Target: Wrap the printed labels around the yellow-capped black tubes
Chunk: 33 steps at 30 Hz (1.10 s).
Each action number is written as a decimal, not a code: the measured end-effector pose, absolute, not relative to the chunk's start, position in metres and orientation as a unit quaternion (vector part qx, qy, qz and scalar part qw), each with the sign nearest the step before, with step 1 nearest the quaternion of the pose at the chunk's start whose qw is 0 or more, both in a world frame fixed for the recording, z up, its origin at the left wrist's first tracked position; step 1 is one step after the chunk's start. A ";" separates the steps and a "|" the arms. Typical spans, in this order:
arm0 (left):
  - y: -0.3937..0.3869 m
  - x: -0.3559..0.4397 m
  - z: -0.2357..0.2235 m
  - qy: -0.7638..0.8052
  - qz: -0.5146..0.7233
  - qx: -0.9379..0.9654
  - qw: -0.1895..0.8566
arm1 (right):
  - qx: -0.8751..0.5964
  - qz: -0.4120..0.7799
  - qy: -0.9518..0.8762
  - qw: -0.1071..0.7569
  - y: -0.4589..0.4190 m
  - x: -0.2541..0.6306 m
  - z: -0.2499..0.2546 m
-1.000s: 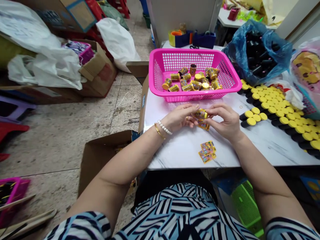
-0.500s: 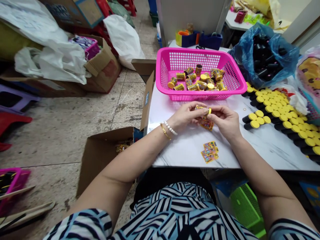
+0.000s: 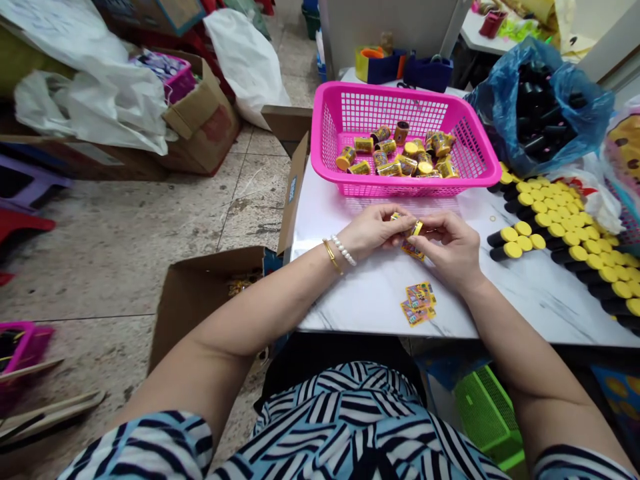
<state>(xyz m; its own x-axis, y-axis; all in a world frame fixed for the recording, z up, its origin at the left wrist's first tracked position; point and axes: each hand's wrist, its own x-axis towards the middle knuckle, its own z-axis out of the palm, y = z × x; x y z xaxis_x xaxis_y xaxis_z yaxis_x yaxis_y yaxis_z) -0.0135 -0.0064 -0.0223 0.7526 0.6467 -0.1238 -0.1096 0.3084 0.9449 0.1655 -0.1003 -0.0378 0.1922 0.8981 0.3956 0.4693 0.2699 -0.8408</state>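
Small yellow cylinder (image 3: pixel 413 228) sits pinched between the left hand (image 3: pixel 373 232) and the right hand (image 3: pixel 450 250), just in front of the pink basket (image 3: pixel 380 87), which stands on a white marble table (image 3: pixel 350 300). Both hands are closed on it, their fingers curled in from either side. They hide most of it, so its print is hard to read, though it seems to carry a colourful label. A small printed label (image 3: pixel 413 251) lies directly under the hands, and a loose pile of similar labels (image 3: pixel 418 303) sits farther in front of the basket, near the table edge. Inside the basket lies a heap of labelled cylinders (image 3: pixel 395 163), most on their sides and one upright. To the right of the basket, rows of black tubes with yellow caps (image 3: pixel 550 230) lie on the table, and a blue plastic bag (image 3: pixel 543 100) full of black tubes sits by its far corner. Left of the basket, an open cardboard box (image 3: pixel 200 300) stands on the floor. The left wrist wears a pearl bracelet (image 3: pixel 343 250) and a gold bangle (image 3: pixel 333 257).
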 end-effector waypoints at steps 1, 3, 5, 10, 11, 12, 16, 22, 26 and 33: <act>-0.006 -0.013 -0.023 0.246 0.257 0.545 0.759 | -0.575 0.240 -0.569 0.537 -0.100 0.163 -0.038; -0.006 -0.013 -0.023 0.235 0.278 0.568 0.738 | -0.575 0.316 -0.509 0.557 -0.098 0.158 -0.037; -0.006 -0.015 -0.022 0.225 0.286 0.585 0.725 | -0.558 0.380 -0.476 0.564 -0.096 0.155 -0.036; -0.007 -0.018 -0.015 0.229 0.280 0.563 0.744 | -0.521 0.422 -0.466 0.577 -0.093 0.157 -0.032; -0.006 -0.018 -0.014 0.231 0.288 0.538 0.758 | -0.521 0.416 -0.465 0.583 -0.093 0.159 -0.032; -0.005 -0.019 -0.014 0.235 0.293 0.510 0.774 | -0.520 0.408 -0.466 0.588 -0.092 0.162 -0.031; 0.001 -0.018 -0.016 0.250 0.260 0.455 0.814 | -0.499 0.420 -0.501 0.569 -0.091 0.173 -0.030; -0.003 -0.017 -0.015 0.223 0.226 0.427 0.847 | -0.464 0.403 -0.519 0.594 -0.095 0.176 -0.038; -0.005 -0.015 -0.016 0.184 0.195 0.417 0.868 | -0.472 0.361 -0.529 0.606 -0.098 0.173 -0.039; -0.009 -0.012 -0.019 0.197 0.195 0.399 0.874 | -0.492 0.229 -0.642 0.541 -0.101 0.174 -0.026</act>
<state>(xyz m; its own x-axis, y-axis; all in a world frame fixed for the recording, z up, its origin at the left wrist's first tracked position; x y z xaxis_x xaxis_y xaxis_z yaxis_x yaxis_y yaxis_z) -0.0121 -0.0087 -0.0195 0.8460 0.4986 -0.1891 -0.1831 0.6047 0.7751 0.1745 -0.1012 -0.0258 0.0703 0.8797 0.4704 0.3841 0.4113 -0.8266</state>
